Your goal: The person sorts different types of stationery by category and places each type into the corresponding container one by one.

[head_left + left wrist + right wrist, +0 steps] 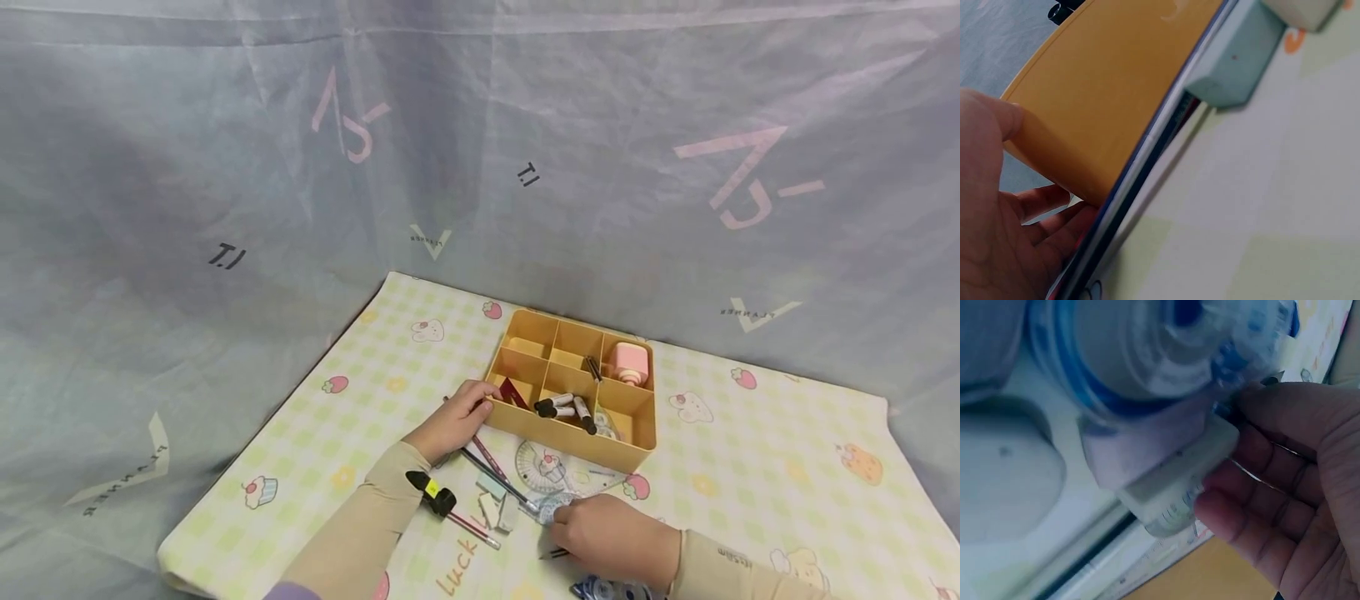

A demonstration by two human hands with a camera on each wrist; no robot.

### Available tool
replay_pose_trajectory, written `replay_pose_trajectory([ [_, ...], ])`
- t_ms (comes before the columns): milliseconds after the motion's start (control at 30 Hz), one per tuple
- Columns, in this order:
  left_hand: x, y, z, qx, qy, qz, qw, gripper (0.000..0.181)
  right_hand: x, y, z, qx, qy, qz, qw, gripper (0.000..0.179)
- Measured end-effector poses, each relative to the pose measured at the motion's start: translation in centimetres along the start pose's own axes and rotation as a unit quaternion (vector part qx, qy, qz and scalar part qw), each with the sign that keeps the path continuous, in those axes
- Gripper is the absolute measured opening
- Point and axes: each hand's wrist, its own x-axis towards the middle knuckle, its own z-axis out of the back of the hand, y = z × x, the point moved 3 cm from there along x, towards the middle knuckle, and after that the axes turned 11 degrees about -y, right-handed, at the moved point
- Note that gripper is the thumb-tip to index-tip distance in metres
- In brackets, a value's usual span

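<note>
In the head view, a yellow compartment organizer (pixel 566 435) stands on the table. My left hand (pixel 457 419) grips its near left corner, with the thumb against the wall in the left wrist view. My right hand (pixel 618 537) is low over the table, fingers curled. The right wrist view shows its thumb and fingers around a pale block, apparently an eraser (pixel 1175 465); blur hides details. A blue-and-clear correction tape (pixel 1147 356) is close to the thumb. Beside the fingertips lies a pale blue round item (pixel 553 505). More erasers (pixel 492 508) lie left of it.
The organizer holds black-and-white markers (pixel 558 406), a pink bottle (pixel 631 362), black clips (pixel 593 368) and a dark red piece (pixel 513 393). Pencils (pixel 495 472), a protractor (pixel 531 472), a black-and-yellow highlighter (pixel 431 492) and blue tape dispensers (pixel 609 588) lie nearby. A grey curtain (pixel 480 167) hangs behind.
</note>
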Motion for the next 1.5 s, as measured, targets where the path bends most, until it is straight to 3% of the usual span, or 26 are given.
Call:
replay_pose_trajectory([
  [233, 0.1, 0.0, 0.2, 0.002, -0.008, 0.001, 1.0, 0.022, 0.1, 0.3, 0.2, -0.013, 0.02, -0.012, 0.9996, 0.011],
  [333, 0.1, 0.0, 0.1, -0.001, -0.008, 0.006, 0.9999, 0.021, 0.0, 0.0, 0.8, -0.005, 0.011, -0.013, 0.9998, 0.013],
  [433, 0.0, 0.0, 0.0, 0.0, -0.005, 0.01, 0.9999, 0.021, -0.2, -0.5, 2.1, 0.04, -0.019, -0.03, 0.9985, 0.014],
  [633, -0.2, -0.1, -0.1, -0.001, -0.002, 0.009, 1.0, 0.021, -0.2, -3.0, 7.4, 0.117, -0.16, -0.046, 0.9791, 0.023],
  [800, -0.2, 0.0, -0.1, 0.0, -0.004, 0.012, 0.9999, 0.021, 0.0, -6.7, 13.0, 0.141, -0.257, -0.082, 0.9526, 0.026],
  [900, -0.1, 0.1, -0.1, -0.003, -0.005, 0.011, 0.9999, 0.02, -0.1, -9.2, 15.7, 0.154, -0.315, -0.127, 0.9279, 0.026],
  [1000, -0.1, 0.0, -0.2, -0.005, -0.003, 0.014, 0.9999, 0.02, -0.4, -11.3, 17.2, 0.172, -0.358, -0.197, 0.8961, 0.022],
  [1167, -0.2, 0.0, -0.2, -0.007, -0.003, 0.016, 0.9998, 0.02, -0.2, -14.2, 17.4, 0.207, -0.366, -0.335, 0.843, 0.004],
  [1267, -0.3, 0.0, -0.2, -0.006, -0.001, 0.013, 0.9999, 0.021, 0.1, -15.6, 16.8, 0.213, -0.358, -0.394, 0.8194, 0.01],
  [1433, -0.2, 0.0, -0.2, -0.003, -0.001, 0.012, 0.9999, 0.021, 0.7, -17.5, 15.5, 0.213, -0.378, -0.417, 0.7984, 0.016],
  [1500, -0.2, 0.0, -0.1, -0.005, 0.0, 0.014, 0.9999, 0.022, 0.9, -18.1, 14.8, 0.204, -0.382, -0.417, 0.799, 0.017],
])
